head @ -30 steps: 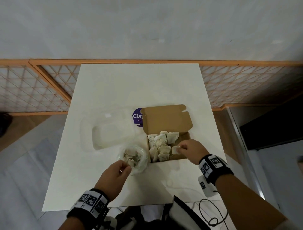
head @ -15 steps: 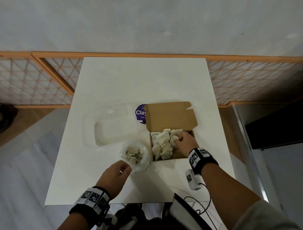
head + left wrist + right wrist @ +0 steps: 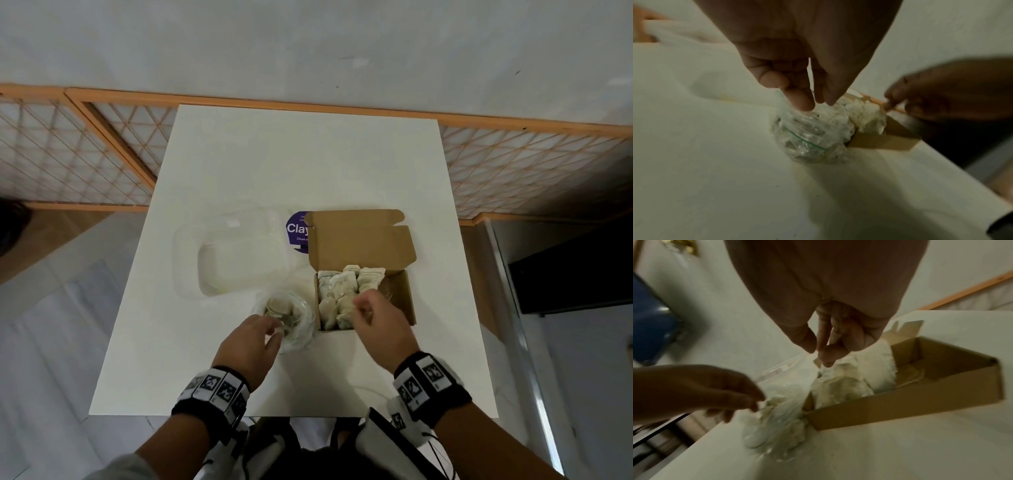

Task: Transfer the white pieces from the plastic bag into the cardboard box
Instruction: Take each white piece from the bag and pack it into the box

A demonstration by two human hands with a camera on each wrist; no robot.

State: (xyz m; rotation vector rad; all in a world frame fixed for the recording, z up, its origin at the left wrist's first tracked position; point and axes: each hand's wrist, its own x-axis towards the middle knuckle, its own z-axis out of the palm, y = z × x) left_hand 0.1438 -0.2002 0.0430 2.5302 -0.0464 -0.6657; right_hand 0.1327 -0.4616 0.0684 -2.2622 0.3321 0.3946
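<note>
The open cardboard box [image 3: 399, 291] sits on the white table [image 3: 308, 164], its left part filled with several white pieces [image 3: 337, 291]. To its left stands the clear plastic bag [image 3: 301, 329] with more white pieces [image 3: 277, 306] inside. My left hand [image 3: 274, 330] reaches over the bag's near side, and its thumb and fingers [image 3: 800, 102] pinch the bag's rim [image 3: 789, 112]. My right hand [image 3: 359, 308] hovers over the box's near left part, fingers loosely curled and holding nothing. In the right wrist view the right hand [image 3: 818, 355] hangs above the pieces [image 3: 840, 387].
A clear plastic container [image 3: 236, 260] lies left of the box, behind the bag. A purple round label [image 3: 296, 229] shows beside the raised box lid [image 3: 359, 240]. An orange-framed lattice fence [image 3: 85, 154] runs behind the table. A cable [image 3: 370, 390] lies at the near edge.
My right hand has left a piece in the box and drawn back toward the box's near left corner. My left hand has moved forward onto the bag's rim.
</note>
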